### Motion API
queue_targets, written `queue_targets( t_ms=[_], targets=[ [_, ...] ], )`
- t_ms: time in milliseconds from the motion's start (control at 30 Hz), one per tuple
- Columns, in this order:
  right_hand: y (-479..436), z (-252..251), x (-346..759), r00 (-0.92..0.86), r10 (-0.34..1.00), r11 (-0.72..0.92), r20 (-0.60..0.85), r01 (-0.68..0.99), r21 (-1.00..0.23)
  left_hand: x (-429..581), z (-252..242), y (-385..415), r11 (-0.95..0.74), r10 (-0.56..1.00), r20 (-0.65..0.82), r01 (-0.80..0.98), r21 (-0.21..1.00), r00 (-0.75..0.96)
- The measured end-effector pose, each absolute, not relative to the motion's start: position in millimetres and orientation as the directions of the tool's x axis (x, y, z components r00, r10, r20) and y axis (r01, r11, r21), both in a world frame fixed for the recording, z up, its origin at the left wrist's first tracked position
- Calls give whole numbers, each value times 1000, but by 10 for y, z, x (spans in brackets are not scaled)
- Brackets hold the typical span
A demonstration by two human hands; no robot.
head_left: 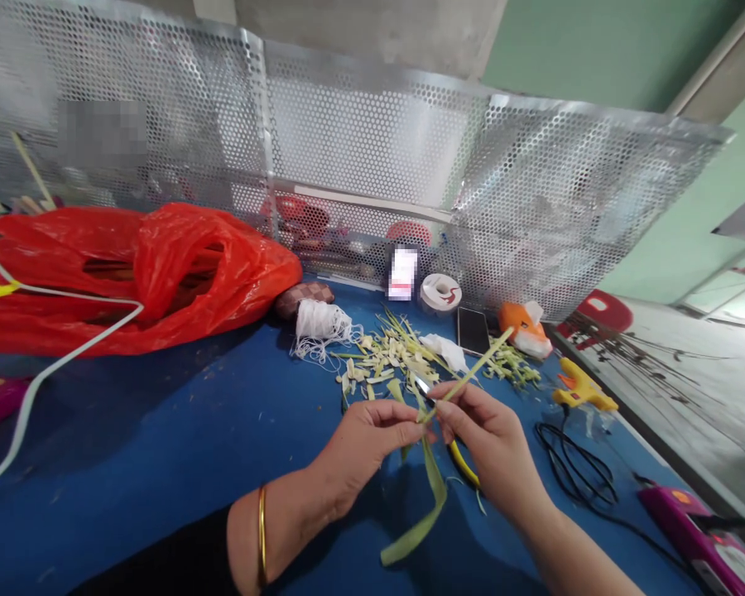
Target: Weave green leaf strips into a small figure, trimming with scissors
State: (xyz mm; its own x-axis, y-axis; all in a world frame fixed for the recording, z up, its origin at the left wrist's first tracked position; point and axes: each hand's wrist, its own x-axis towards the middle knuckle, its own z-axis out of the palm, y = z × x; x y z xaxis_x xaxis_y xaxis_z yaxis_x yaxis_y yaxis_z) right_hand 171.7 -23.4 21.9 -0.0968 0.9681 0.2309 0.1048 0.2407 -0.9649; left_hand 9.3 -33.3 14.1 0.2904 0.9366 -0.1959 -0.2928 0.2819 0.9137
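My left hand (378, 434), a gold bangle on its wrist, pinches a pale green leaf strip (479, 364) between thumb and fingers. Close beside it, my right hand (490, 434) grips the same strip, whose straight end points up and to the right. A wider ribbon-like length of leaf (431, 505) hangs and curls below the fingers. Scissors with a yellow handle (464, 465) show partly behind my right hand; whether they lie on the table or hang from that hand, I cannot tell. Cut leaf pieces (391, 352) are scattered just beyond my hands.
White string (323, 327), a tape roll (440, 292), a dark phone (473, 331) and an orange tissue pack (526, 327) stand behind the scraps. A yellow glue gun (583, 387) with a black cord lies right, near a purple power strip (701, 538). A red bag (211, 273) fills the left.
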Motion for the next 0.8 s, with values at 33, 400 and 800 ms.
queue_targets(
  t_ms=[33, 400, 800],
  targets=[
    [-243, 233, 1711, -99, 970, 229, 221, 84, -970, 98, 138, -338, 281, 933, -198, -262, 923, 302],
    [-301, 220, 1715, -109, 925, 380, 365, 188, -906, 69, 102, -321, 214, 934, -127, -237, 948, 335],
    [-433, 227, 1692, -726, 264, 835, 635, 502, 227, 64, 105, -337, 332, 915, -188, -406, 851, 356]
  ],
)
